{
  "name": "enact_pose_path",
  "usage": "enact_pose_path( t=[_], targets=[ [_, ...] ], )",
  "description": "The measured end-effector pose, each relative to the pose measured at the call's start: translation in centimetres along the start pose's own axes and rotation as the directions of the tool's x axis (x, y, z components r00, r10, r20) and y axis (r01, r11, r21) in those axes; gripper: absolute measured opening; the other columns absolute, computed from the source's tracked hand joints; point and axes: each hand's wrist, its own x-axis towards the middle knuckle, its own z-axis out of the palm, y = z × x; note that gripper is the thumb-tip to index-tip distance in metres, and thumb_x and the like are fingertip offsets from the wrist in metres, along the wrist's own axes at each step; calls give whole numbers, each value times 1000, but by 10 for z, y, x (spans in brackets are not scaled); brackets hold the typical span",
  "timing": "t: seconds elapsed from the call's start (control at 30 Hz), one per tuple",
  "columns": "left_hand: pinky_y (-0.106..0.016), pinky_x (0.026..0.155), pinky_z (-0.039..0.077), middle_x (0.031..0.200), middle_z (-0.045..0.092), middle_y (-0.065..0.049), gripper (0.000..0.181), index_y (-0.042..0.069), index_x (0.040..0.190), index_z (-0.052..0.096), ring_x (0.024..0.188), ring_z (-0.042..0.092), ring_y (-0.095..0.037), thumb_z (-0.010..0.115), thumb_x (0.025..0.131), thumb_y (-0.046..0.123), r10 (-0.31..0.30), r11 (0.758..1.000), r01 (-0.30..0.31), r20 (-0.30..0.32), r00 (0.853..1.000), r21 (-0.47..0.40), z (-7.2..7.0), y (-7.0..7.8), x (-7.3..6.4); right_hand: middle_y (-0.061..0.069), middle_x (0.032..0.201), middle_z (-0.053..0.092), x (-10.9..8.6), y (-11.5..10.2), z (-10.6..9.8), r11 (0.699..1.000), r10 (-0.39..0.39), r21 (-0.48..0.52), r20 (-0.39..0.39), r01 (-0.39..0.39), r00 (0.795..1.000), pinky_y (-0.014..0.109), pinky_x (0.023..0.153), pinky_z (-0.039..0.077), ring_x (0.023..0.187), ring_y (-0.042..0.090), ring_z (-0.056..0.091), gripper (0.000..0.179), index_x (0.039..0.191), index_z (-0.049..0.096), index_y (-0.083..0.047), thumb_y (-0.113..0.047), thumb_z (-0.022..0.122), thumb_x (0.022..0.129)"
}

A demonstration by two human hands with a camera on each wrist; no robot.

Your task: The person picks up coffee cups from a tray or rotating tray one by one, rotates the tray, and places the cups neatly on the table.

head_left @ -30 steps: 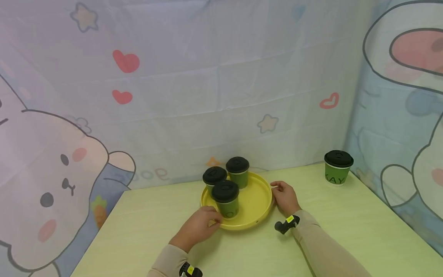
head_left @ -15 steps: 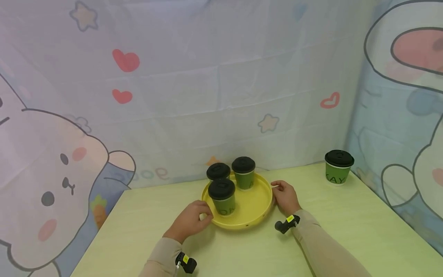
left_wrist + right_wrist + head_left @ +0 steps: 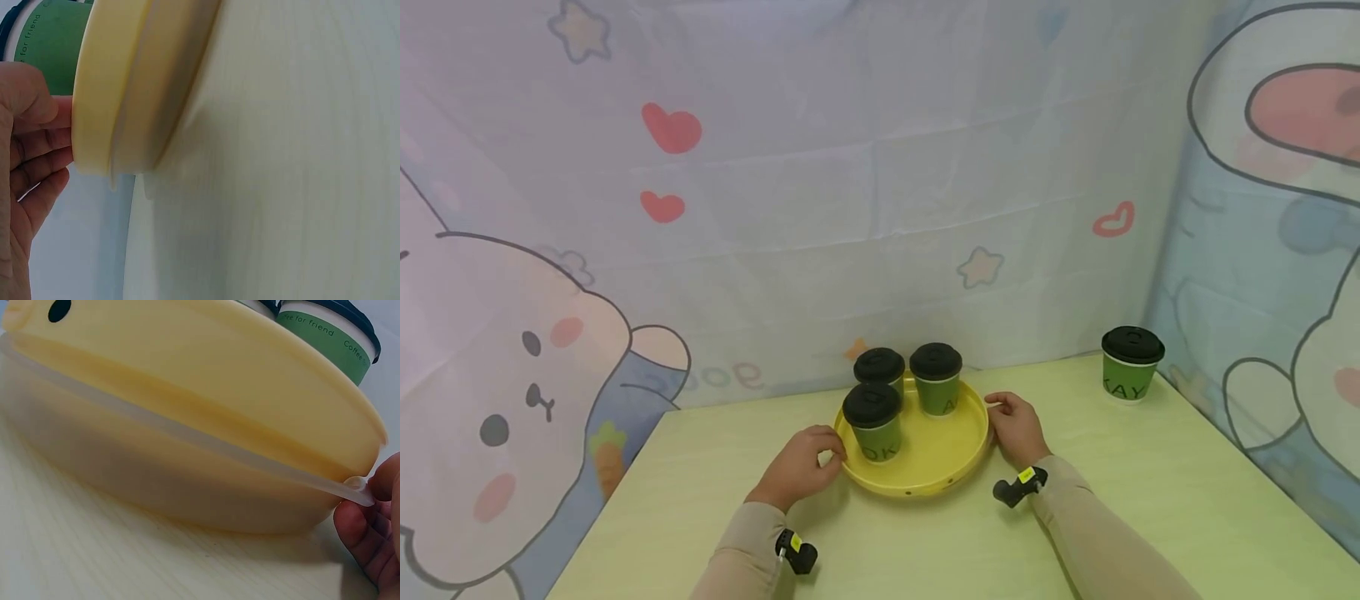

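A round yellow tray [image 3: 917, 458] rests on the table, bearing three green paper cups with black lids. The front cup [image 3: 878, 440] is near its left side; the rear left cup [image 3: 880, 364] is partly hidden behind it, and the rear right cup [image 3: 937, 395] stands apart. At the left edge, my left hand [image 3: 799, 467] holds the rim, its fingertips against the yellow wall [image 3: 103, 94] in the left wrist view. My right hand [image 3: 1018, 429] is at the right edge. The right wrist view shows its thumb and finger pinching the pale lower flange [image 3: 250, 457].
Another green cup [image 3: 1129, 377] with a black lid stands upright at the table's far right corner. A printed cloth [image 3: 790, 208] hangs behind the table, and another covers the right side. Each wrist wears a small black camera [image 3: 1021, 486].
The tray has turned clockwise: the front cup moved left, the two rear cups moved right. My left hand moved left and back along with the rim; my right hand stayed in place.
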Motion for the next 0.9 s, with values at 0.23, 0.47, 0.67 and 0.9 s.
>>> enact_pose_path(
  t=[0.23, 0.47, 0.67, 0.9],
  targets=[
    [-47, 89, 54, 109, 70, 0, 16, 11, 101, 76, 106, 64, -23, 64, 92, 7, -217, 975, 206, -143, 966, -84, 3, -9, -1, 13, 94, 67, -1, -1, 0, 1000, 8, -10, 10, -8, 1000, 27, 62, 52, 72, 20, 61, 25, 119, 67, -2, -10, 59, 97],
    [-58, 113, 34, 158, 37, -17, 51, 13, 153, 44, 142, 36, -42, 50, 105, 28, -695, 664, 563, -128, 708, -492, 12, -9, 12, 15, 98, 68, -2, -2, -3, 1000, 22, -18, 8, -22, 1000, 27, 63, 52, 74, 20, 61, 25, 121, 66, -3, -12, 58, 99],
    [-59, 117, 27, 162, 26, -24, 61, 7, 159, 29, 147, 26, -44, 45, 105, 32, -795, 438, 623, 45, 605, -648, 38, -8, 21, 13, 97, 67, -4, -1, -2, 999, 43, -23, 8, -43, 999, 27, 64, 52, 73, 19, 61, 26, 121, 66, -4, -12, 58, 98],
    [-51, 116, 33, 152, 44, -24, 51, 1, 150, 46, 143, 38, -39, 49, 102, 16, -828, 404, 530, -50, 559, -746, 60, -7, 22, 13, 95, 68, -2, -2, -1, 1000, 0, -16, 6, 0, 1000, 29, 62, 52, 72, 21, 61, 25, 120, 67, -3, -12, 59, 98]
  ],
)
